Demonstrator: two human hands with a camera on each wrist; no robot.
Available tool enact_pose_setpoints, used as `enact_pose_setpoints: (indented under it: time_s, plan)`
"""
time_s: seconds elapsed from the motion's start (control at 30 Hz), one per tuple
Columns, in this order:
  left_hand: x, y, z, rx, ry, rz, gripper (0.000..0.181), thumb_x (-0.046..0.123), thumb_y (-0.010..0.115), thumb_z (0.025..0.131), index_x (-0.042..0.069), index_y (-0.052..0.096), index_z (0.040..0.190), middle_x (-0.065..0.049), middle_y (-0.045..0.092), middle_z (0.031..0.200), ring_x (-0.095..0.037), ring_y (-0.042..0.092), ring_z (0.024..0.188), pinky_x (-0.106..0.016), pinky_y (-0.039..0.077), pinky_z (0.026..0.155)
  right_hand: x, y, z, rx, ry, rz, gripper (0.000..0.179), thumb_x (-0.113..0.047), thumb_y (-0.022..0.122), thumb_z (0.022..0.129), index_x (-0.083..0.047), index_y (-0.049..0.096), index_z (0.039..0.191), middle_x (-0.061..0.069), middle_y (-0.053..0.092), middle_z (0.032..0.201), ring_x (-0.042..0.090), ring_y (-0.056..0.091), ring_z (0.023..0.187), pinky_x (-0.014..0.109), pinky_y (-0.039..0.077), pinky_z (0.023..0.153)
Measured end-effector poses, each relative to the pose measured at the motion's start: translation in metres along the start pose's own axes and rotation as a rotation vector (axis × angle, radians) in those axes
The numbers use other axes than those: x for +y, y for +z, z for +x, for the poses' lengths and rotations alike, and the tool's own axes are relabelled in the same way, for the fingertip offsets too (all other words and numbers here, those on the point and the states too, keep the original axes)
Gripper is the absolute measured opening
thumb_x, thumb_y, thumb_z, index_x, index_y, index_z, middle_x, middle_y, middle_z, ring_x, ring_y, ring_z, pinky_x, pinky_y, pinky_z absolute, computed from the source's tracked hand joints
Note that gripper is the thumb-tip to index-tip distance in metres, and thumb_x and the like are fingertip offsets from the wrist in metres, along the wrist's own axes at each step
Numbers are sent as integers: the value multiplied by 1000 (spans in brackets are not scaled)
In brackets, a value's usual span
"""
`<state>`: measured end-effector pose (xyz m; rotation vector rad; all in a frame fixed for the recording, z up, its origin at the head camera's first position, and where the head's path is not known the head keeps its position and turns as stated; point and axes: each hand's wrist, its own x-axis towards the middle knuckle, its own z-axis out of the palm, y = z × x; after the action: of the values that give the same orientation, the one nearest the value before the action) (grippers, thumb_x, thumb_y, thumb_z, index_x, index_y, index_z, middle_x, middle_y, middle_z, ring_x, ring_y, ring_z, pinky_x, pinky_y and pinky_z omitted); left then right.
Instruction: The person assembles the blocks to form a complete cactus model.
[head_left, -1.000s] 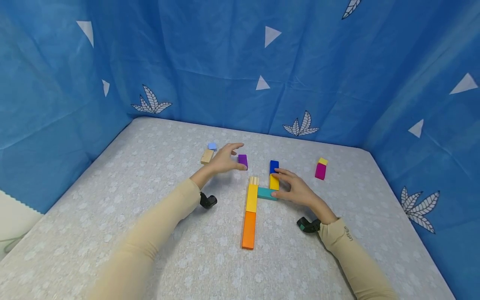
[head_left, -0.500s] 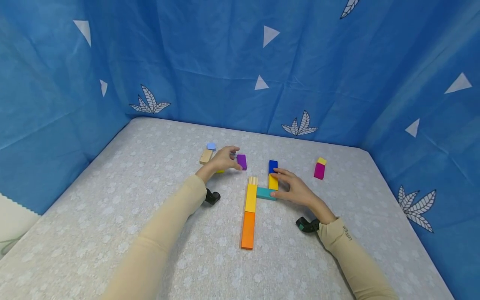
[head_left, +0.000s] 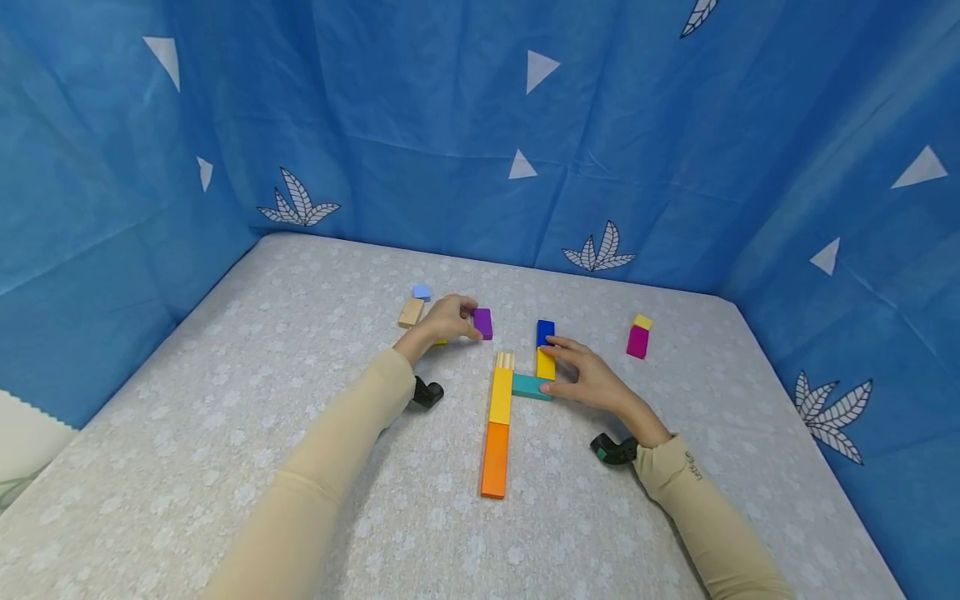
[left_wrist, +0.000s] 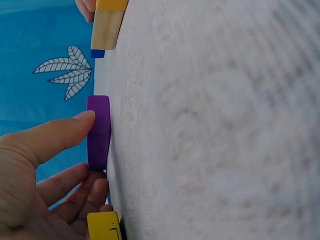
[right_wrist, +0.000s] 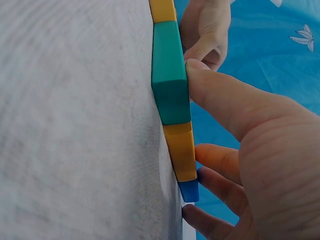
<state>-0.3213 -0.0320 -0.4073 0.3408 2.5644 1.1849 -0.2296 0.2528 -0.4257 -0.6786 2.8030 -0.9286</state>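
My left hand (head_left: 447, 317) is at the purple block (head_left: 482, 324), which lies on the table. In the left wrist view its thumb (left_wrist: 82, 122) lies against the block's face, and the curled fingers meet its lower end. A yellow block (left_wrist: 104, 226) sits beside those fingers, mostly hidden by the hand in the head view. My right hand (head_left: 588, 375) rests its thumb on the teal block (head_left: 529, 386). Its fingers extend loosely over the yellow block (head_left: 546, 363) and dark blue block (head_left: 545, 332), which lie end to end beyond the teal one.
An orange block (head_left: 495, 460), a yellow-orange block (head_left: 500, 397) and a small striped piece (head_left: 506, 361) form a line left of the teal block. A tan block (head_left: 411, 312) and light blue block (head_left: 422, 292) lie far left. A magenta block (head_left: 637, 341) touches a yellow piece (head_left: 642, 322) at right.
My left hand has shifted slightly right and its fingers have closed in on the purple block. A yellow block now shows beneath the hand. The right hand stays in place.
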Motion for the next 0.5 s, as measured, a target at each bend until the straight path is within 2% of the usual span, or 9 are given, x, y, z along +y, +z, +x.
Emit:
enact_pose_setpoints:
  time_s: [0.2,0.5]
  plan:
    - [-1,1,0,11,6,8,65,16,78,82,5,51,140,-14,56,135,-27,51,121,-39,43,107,0,0,0,-2,8,1,69,-33,76,85,-9,50,143,16,35,156,41,30,143,64,29,111]
    - [-4,4,1,60,43,-23,64,15,79,82,1,53,139,-16,61,126,-28,55,113,-38,48,100,1,0,0,-4,13,0,69,-34,76,85,-10,50,144,16,35,156,41,30,143,64,29,112]
